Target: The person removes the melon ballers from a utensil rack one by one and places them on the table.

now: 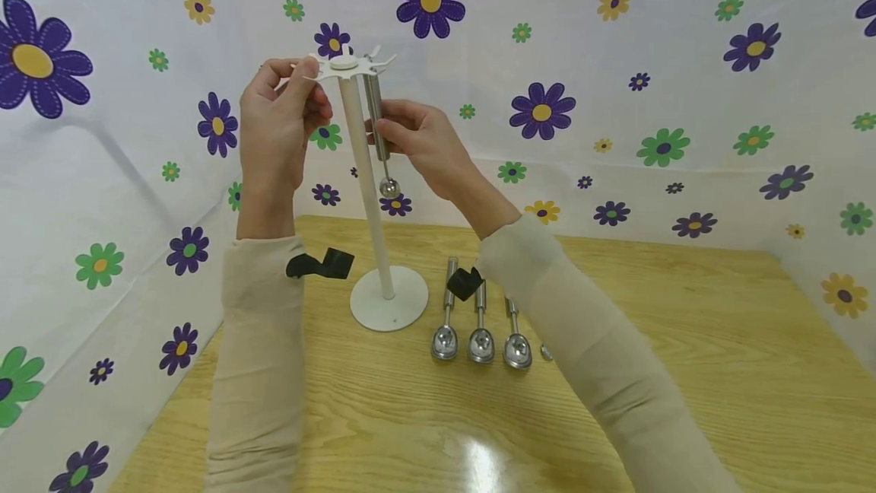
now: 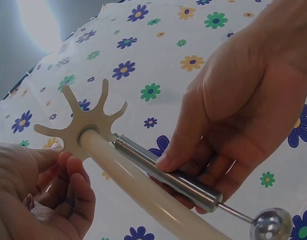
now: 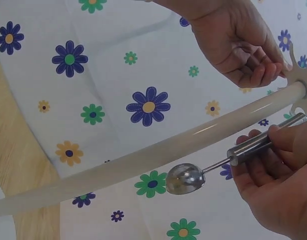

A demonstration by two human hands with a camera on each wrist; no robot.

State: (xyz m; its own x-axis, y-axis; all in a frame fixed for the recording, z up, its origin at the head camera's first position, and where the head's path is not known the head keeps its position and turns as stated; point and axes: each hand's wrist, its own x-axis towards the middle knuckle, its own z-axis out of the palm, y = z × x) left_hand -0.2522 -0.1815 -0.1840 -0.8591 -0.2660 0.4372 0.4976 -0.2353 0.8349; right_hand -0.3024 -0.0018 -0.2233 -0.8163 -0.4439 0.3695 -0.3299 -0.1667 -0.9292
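A white utensil stand rises from the wooden table, topped by a ring of curved hooks. My left hand pinches one of those hooks at the left side of the top, between thumb and fingers. On the other side of the pole, my right hand holds a steel melon baller by its thick handle. It hangs bowl down, tilted slightly and close beside the pole. The handle's upper end is right at the hooks in the left wrist view.
Several steel scoops lie in a row right of the stand's round base: one scoop nearest it, another scoop and a third scoop beside it. My right sleeve partly covers the row. A flowered sheet stands behind the table.
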